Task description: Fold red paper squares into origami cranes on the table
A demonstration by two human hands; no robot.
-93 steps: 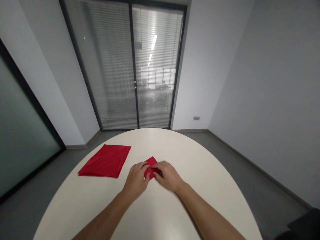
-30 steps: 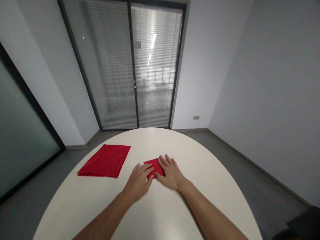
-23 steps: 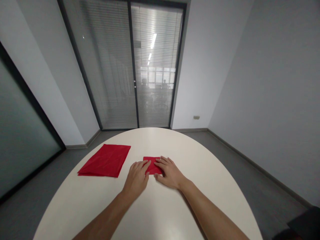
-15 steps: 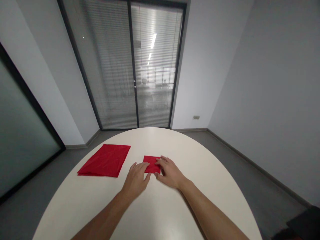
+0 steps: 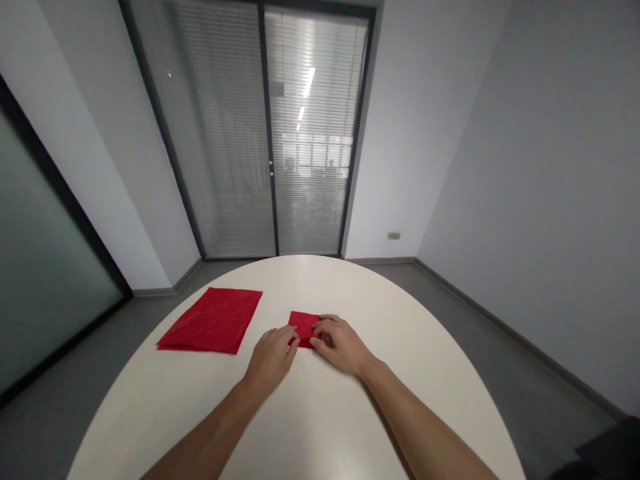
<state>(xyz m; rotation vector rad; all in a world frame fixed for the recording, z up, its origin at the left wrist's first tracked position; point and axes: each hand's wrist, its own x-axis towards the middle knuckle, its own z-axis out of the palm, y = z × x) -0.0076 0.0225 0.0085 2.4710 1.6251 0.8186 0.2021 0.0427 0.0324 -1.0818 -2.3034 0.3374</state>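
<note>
A small folded square of red cloth [image 5: 305, 323] lies on the white table in front of me, its near edge slightly lifted. My left hand [image 5: 274, 351] pinches the near left corner between thumb and fingers. At the near right corner, my right hand [image 5: 341, 342] has thumb and forefinger closed on the same cloth. Fingers cover part of both side edges. Farther left is a larger folded red cloth [image 5: 213, 320], lying flat in several layers, with neither hand touching it.
The round white table [image 5: 300, 427] curves away on both sides. Beyond its far edge stand glass panels with blinds [image 5: 225, 133] in a dark frame. A grey wall [image 5: 550, 167] rises on the right, and a dark object [image 5: 613, 450] shows at the lower right corner.
Both thumbs have moved in from the table to the near edge of the small cloth, and the fingers have closed on it. The larger cloth stays put.
</note>
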